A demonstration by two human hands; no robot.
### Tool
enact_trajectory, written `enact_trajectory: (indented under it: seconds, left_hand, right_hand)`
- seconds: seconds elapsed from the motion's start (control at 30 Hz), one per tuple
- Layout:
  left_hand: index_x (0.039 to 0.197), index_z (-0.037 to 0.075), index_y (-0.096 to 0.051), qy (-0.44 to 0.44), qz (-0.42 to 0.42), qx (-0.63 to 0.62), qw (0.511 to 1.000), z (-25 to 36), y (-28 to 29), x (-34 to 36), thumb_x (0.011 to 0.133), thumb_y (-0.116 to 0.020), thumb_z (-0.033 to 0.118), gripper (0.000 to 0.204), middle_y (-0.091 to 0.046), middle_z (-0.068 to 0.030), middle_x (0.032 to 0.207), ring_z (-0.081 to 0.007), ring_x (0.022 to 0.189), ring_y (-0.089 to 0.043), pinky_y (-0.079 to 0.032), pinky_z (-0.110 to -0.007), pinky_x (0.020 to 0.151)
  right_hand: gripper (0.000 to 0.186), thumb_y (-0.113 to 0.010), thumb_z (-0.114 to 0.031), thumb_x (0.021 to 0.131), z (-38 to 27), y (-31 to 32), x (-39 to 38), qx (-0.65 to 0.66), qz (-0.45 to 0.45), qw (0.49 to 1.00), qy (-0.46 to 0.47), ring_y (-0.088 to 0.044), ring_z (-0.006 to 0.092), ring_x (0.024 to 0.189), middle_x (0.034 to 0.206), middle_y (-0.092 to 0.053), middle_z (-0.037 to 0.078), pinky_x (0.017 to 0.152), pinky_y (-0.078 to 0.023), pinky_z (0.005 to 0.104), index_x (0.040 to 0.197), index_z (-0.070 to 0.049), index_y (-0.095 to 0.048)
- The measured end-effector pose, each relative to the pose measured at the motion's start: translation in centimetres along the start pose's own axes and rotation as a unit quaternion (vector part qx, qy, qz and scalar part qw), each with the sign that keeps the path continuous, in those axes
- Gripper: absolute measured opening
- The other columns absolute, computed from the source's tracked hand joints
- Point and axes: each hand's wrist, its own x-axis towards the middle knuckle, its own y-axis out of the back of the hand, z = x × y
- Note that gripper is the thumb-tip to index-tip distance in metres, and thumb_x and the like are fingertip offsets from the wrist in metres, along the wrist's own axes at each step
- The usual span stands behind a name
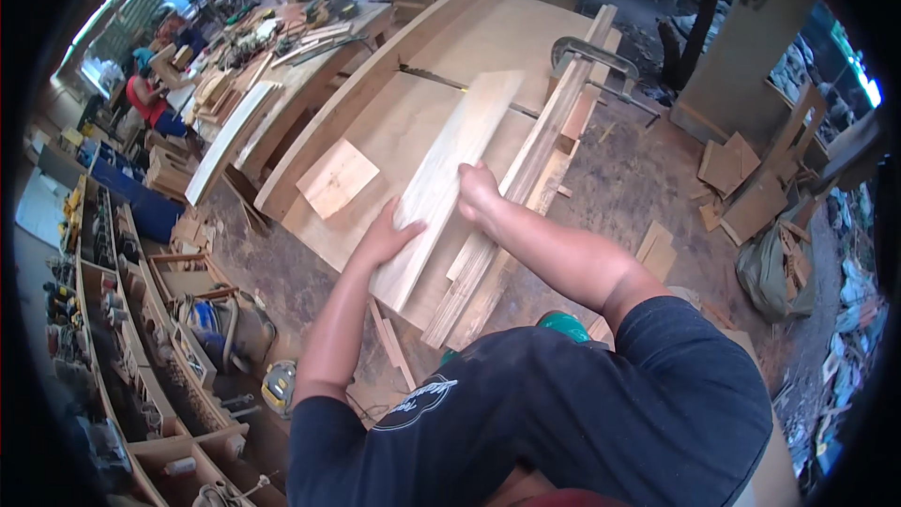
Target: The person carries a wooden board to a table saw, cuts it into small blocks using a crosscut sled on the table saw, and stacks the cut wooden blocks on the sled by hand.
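A long pale wooden board (446, 178) lies slantwise over a plywood-topped bench (526, 23). My left hand (387, 235) grips its left edge near the close end, thumb on the upper face. On the opposite edge, farther along, my right hand (479, 192) is closed around the board, its fingers partly hidden. A dark slot (432, 78) crosses the bench top and passes beneath the board. Left of the board sits a small squarish wood piece (338, 178). To the right, long wooden strips (535, 155) run along the bench side, held at the far end by a metal C-clamp (601, 56).
A raised wooden rail (375, 89) borders the bench's left side. Beyond it, a cluttered worktable (314, 56) holds wood pieces, and a person in red (144, 99) is there. Tool shelves (131, 357) stand at lower left. Offcuts and a filled bag (774, 272) are at right.
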Motion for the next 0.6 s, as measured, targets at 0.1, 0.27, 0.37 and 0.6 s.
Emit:
enact_trajectory:
  seconds: [0.1,0.27,0.37,0.6]
  left_hand:
    - [0.142,0.004,-0.044,0.038,-0.008,0.012,0.999,0.6,-0.4,3.3,0.074,-0.081,0.044,0.087,-0.055,-0.0233,0.135,-0.0297,0.126,-0.054,-0.04,-0.036,0.106]
    - [0.136,0.006,-0.051,0.045,0.045,0.068,0.996,1.1,-2.0,5.4,0.069,-0.086,0.043,0.084,-0.065,-0.0191,0.122,-0.0285,0.113,-0.062,-0.046,-0.038,0.098]
    - [0.133,0.007,-0.053,0.079,0.034,0.137,0.987,3.0,-5.4,6.0,0.064,-0.088,0.042,0.085,-0.063,-0.0196,0.12,-0.0344,0.111,-0.06,-0.047,-0.04,0.096]
    - [0.133,0.004,-0.052,0.048,0.015,0.237,0.97,5.0,-7.9,7.5,0.063,-0.087,0.04,0.087,-0.053,-0.0188,0.123,-0.0382,0.116,-0.05,-0.04,-0.043,0.102]
  right_hand:
    - [0.045,-0.04,-0.012,0.102,-1.2,2.7,1.7,0.057,-0.089,0.977,-0.185,-0.052,0.0364,0.123,0.14,-0.044,0.025,0.106,-0.043,0.0478,0.142,0.005,-0.029]
    - [0.044,-0.044,-0.021,0.104,-6.9,9.5,0.0,-0.159,-0.31,0.896,-0.275,-0.062,0.026,0.109,0.127,-0.057,0.02,0.09,-0.054,0.0382,0.139,0.005,-0.037]
    - [0.04,-0.048,-0.019,0.103,-9.8,13.5,1.9,-0.178,-0.45,0.85,-0.207,-0.067,0.0191,0.096,0.113,-0.065,0.015,0.084,-0.055,0.0323,0.136,0.003,-0.044]
    - [0.03,-0.062,-0.012,0.093,-15.3,17.6,9.7,-0.292,-0.507,0.807,0.081,-0.067,0.0183,0.089,0.101,-0.068,0.011,0.086,-0.054,0.0335,0.12,0.0,-0.058]
